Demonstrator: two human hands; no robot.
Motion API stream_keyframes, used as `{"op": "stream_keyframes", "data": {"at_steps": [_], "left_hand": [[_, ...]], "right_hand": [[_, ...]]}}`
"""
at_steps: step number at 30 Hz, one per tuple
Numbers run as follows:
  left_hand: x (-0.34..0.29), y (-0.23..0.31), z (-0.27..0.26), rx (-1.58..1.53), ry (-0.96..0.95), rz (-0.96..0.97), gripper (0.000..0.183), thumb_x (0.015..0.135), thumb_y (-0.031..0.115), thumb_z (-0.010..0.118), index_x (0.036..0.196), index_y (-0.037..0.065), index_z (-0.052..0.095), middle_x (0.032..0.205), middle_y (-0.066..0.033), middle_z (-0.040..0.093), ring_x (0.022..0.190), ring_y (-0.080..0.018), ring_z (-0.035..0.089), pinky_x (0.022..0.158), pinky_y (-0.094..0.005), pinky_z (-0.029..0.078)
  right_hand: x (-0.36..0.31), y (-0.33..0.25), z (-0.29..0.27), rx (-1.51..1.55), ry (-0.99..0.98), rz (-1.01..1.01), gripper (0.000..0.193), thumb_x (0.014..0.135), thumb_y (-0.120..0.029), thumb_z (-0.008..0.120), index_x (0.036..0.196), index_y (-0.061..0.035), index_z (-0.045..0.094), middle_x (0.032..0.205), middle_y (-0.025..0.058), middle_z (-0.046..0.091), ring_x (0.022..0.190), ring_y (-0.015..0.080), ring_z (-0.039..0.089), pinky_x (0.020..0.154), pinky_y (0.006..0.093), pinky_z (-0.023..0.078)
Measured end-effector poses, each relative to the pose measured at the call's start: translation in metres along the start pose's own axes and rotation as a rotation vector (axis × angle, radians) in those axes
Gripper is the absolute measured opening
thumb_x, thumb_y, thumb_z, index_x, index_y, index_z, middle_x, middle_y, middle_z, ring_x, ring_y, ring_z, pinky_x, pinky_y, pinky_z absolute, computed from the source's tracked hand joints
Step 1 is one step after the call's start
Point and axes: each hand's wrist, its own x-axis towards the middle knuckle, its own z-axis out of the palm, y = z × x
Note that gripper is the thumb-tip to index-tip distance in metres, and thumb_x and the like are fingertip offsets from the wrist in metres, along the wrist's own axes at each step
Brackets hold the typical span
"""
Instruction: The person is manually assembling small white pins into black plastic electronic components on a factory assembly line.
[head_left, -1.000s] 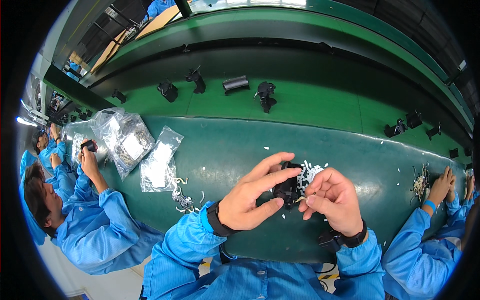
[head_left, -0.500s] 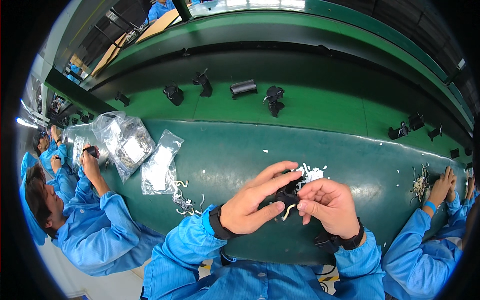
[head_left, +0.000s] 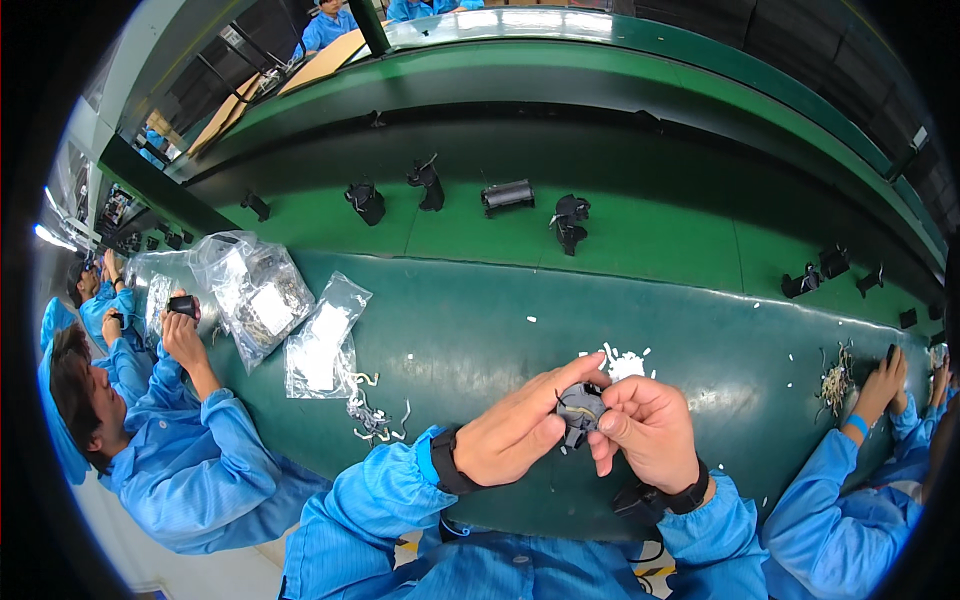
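Holding a dark housing point(head_left: 577, 398) between both hands, over the near middle of the green bench point(head_left: 450, 310). Left hand point(head_left: 510, 425) is gripping it from the left: fingers stretching forward-right along its far side, thumb lying along its near side, palm facing inward. Right hand point(head_left: 650, 425) is closing thumb and index on the housing's right edge, other fingers curling in toward the palm. Pale strip point(head_left: 583, 412) is running across the housing face toward the right fingertips; can't tell if they're pinching it too. Both forearms are angling inward from the near edge, wrists wearing black bands point(head_left: 690, 492). Just beyond the hands, small white pieces point(head_left: 628, 366) are lying in a pile. Left of that, a tangle of grey and pale strips point(head_left: 370, 415) is sitting beside clear plastic bags point(head_left: 325, 340). Farther out, black assemblies point(head_left: 570, 225) are standing spaced along the green ledge point(head_left: 670, 245). Right, a heap of thin strips point(head_left: 836, 380) is lying near a co-worker's hands point(head_left: 880, 385). Left, another co-worker is holding a black part point(head_left: 183, 306).
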Motion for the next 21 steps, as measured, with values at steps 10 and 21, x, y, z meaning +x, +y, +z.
{"op": "stream_keyframes", "data": {"at_steps": [10,21], "left_hand": [[-0.003,0.005,0.0,0.019,0.066,-0.019,0.04,0.107,0.026,0.039,0.134,-0.002,0.047,0.134,-0.0187,0.05,0.123,-0.0281,0.051,0.11,-0.0423,0.036],[0.0,0.005,-0.002,0.066,0.119,0.038,0.036,0.106,0.022,0.035,0.127,-0.004,0.05,0.129,-0.0206,0.052,0.118,-0.0284,0.052,0.107,-0.0424,0.037]], "right_hand": [[-0.004,0.013,0.012,-0.209,-0.042,-0.08,0.018,0.093,0.0,0.069,0.108,0.0046,0.061,0.086,0.0119,0.07,0.073,0.0169,0.07,0.062,0.0292,0.06],[-0.006,0.014,0.016,-0.396,0.023,-0.165,0.015,0.093,0.001,0.068,0.107,0.0062,0.065,0.088,0.0135,0.073,0.074,0.0169,0.072,0.061,0.0277,0.06]]}}
